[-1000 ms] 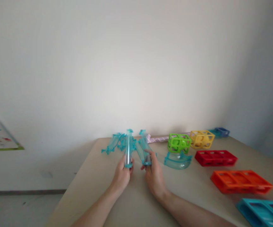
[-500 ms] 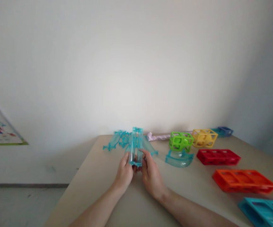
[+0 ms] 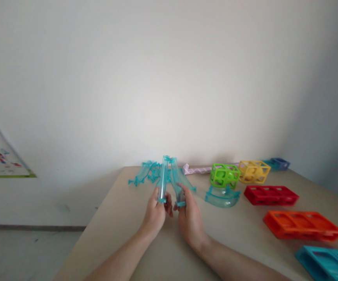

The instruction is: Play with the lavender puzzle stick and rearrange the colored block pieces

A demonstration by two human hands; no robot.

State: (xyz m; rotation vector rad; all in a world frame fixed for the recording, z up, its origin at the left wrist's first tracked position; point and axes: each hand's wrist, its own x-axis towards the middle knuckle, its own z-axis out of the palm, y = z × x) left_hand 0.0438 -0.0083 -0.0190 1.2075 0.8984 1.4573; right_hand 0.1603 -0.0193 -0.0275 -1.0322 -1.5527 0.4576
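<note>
My left hand (image 3: 156, 210) is closed around the near end of a clear teal plastic track piece (image 3: 163, 177), which points away from me. A second clear teal track piece (image 3: 176, 181) is gripped at its near end by my right hand (image 3: 190, 212). The two pieces spread apart at the near ends and come together at the far ends; whether they are joined there I cannot tell. More teal track pieces (image 3: 143, 173) lie in a pile behind and left of my hands. A curved teal piece (image 3: 222, 198) rests to the right.
On the table (image 3: 122, 218) stand a green cube frame (image 3: 225, 175) and a yellow cube frame (image 3: 254, 172). Red (image 3: 271, 195), orange (image 3: 303, 225) and blue (image 3: 329, 261) frames line the right side. A patterned strip (image 3: 199, 170) runs along the wall.
The two track pieces lay side by side, parallel, and now their near ends have swung apart. My right hand has shifted slightly right with its piece.
</note>
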